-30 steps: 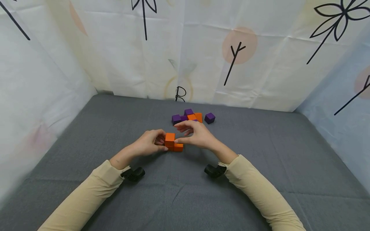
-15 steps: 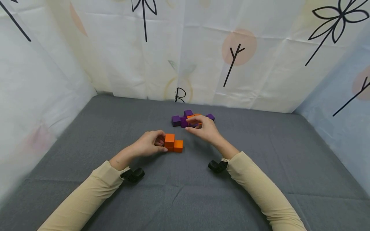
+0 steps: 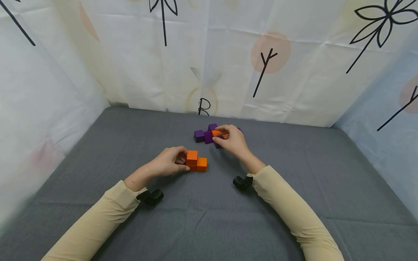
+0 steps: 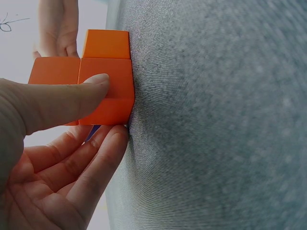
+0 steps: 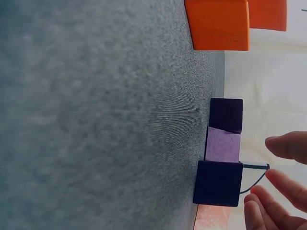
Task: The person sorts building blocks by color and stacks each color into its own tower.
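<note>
Near purple cubes [image 3: 199,136], right fingers [image 5: 291,144] hang parted; left fingers [image 4: 67,103] pinch an orange cube [image 4: 112,112].

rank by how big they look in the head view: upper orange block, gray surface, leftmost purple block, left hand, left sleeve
1. Gray surface
2. Left sleeve
3. Left hand
4. Upper orange block and leftmost purple block: close in size, and the orange one sits nearer the camera, so unranked
</note>
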Demonstrator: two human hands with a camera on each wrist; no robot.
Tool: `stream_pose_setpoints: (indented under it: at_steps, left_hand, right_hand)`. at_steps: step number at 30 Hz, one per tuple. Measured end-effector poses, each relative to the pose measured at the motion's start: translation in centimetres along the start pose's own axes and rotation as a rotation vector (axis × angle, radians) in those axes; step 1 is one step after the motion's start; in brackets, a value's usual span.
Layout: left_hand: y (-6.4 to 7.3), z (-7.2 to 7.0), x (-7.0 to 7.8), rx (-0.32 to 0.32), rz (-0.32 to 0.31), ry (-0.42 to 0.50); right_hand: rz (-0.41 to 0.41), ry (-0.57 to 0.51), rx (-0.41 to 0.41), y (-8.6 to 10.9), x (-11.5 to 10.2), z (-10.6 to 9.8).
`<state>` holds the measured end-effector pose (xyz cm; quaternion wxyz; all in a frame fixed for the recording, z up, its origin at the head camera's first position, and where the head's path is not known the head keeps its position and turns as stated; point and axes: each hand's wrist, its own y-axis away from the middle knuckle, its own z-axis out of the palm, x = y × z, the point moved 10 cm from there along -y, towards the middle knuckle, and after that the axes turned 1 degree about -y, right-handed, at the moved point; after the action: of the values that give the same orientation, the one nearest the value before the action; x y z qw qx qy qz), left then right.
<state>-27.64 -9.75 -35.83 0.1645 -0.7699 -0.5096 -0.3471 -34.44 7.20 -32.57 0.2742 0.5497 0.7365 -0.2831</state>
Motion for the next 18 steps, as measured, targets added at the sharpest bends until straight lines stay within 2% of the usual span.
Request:
stream_pose_setpoints:
  at_steps: [18]
  left_hand:
    - [0.0,-0.1,0.1,0.003,0.011,0.011]
  right_hand:
    - [0.07,0.076,0.051,-1.6,0.2,0.6]
